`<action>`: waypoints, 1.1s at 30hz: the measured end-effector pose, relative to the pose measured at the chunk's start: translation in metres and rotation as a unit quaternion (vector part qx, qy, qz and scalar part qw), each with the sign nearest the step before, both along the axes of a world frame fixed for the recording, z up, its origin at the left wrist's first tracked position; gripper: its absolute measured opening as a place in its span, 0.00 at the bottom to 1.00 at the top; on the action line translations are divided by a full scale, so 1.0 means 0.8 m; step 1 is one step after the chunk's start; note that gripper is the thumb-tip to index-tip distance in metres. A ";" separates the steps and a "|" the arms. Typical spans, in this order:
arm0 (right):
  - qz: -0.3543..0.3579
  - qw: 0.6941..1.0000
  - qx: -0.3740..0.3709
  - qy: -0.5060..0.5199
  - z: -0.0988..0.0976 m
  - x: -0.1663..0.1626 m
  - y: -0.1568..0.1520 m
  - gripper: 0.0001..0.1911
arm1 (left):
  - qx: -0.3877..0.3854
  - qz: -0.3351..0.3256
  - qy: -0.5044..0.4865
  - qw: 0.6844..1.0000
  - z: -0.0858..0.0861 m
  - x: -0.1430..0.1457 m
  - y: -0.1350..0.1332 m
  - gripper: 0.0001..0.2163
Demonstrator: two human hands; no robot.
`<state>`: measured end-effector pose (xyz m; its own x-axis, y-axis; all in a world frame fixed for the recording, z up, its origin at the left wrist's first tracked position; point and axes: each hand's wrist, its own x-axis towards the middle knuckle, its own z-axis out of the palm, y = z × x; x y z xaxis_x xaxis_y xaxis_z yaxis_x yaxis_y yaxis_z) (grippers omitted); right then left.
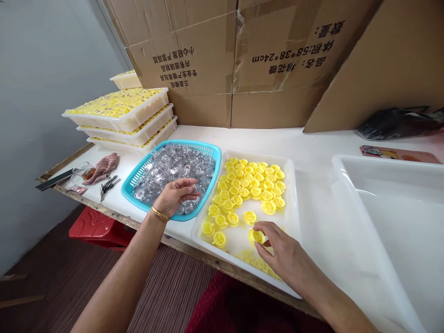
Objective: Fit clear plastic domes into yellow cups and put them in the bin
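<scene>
Over the right side of the blue basket (pixel 214 178), my left hand (pixel 173 196) pinches a small clear plastic piece (pixel 196 188). Many similar clear plastic pieces (pixel 163 169) fill the basket. My right hand (pixel 282 252) has its thumb and fingers closed around a small yellow toy cup (pixel 255 236) with a saucer-like rim, low in the white tray (pixel 291 185). Rows of matching yellow cups (pixel 255 182) stand in the tray's far and left parts. Small loose yellow bits (pixel 255 259) lie along its near edge, partly behind my right hand.
Stacked white trays of yellow pieces (pixel 118 104) stand at the back left. Nearby lie a pink cloth (pixel 106 165) and keys (pixel 108 186). A large white tub (pixel 391 208) is on the right, with a phone case (pixel 398 153) behind it. Cardboard (pixel 204 64) walls the back.
</scene>
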<state>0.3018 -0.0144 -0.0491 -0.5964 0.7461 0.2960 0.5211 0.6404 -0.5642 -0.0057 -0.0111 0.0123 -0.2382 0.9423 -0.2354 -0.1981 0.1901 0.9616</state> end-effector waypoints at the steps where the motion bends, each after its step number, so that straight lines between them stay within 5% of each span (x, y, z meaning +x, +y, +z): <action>1: 0.000 1.000 -0.001 -0.001 -0.001 0.000 0.000 0.12 | -0.002 0.002 -0.014 1.000 0.001 0.002 -0.001 0.11; 14: -0.099 0.991 -0.069 0.053 0.023 -0.011 -0.007 0.09 | -0.022 -0.021 -0.190 0.981 0.026 0.055 -0.021 0.11; 19: -0.153 0.973 -0.103 0.137 0.028 -0.020 -0.015 0.10 | -0.069 -0.032 -0.225 0.971 0.010 0.114 -0.038 0.10; 25: -0.170 0.953 -0.141 0.206 0.024 -0.021 -0.018 0.13 | -0.080 0.030 -0.219 0.972 -0.018 0.176 -0.047 0.14; 33: -0.166 0.939 -0.128 0.273 0.030 -0.015 -0.018 0.11 | -0.080 0.035 -0.249 0.965 -0.020 0.192 -0.048 0.14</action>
